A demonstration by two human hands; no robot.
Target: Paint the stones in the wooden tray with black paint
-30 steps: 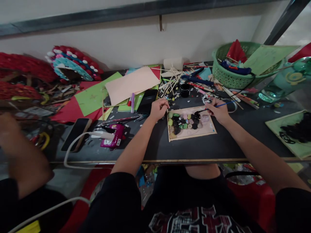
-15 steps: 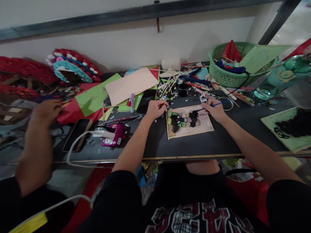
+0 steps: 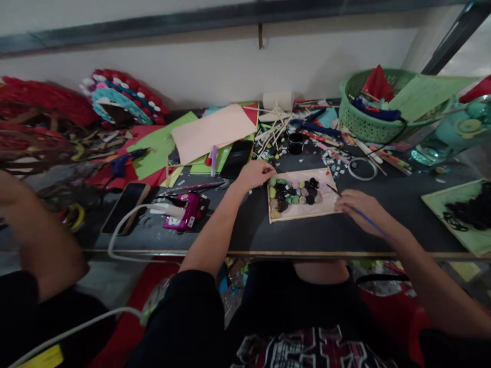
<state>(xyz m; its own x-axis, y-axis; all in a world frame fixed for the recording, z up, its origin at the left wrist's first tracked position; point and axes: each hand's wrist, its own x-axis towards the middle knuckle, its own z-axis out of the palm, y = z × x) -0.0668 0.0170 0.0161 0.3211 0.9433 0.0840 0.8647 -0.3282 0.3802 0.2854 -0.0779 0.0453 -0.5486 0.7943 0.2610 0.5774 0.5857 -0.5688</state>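
Note:
A thin paintbrush (image 3: 368,221) with a blue handle is gripped in my right hand (image 3: 358,203), its dark tip over the pale right part of a small framed board (image 3: 318,208). Rows of painted pebbles (image 3: 295,192), in black, green, yellow and pinkish tones, cover much of that board's left and middle. At its upper left corner, the curled fingers of my left hand (image 3: 258,174) pinch the rim. Behind the board stands a small black pot (image 3: 295,143).
A co-worker's arm (image 3: 38,235) is at the left. Near it lie a phone (image 3: 125,208), a purple power adapter (image 3: 186,212) with a white cable and a blue glue gun (image 3: 121,163). A green basket (image 3: 360,122), tape roll (image 3: 362,168) and bottle (image 3: 441,138) stand right.
My right hand has moved right and down, taking the brush tip off the black pebbles to the board's pale right part. The co-worker's arm has pulled back left, exposing the glue gun.

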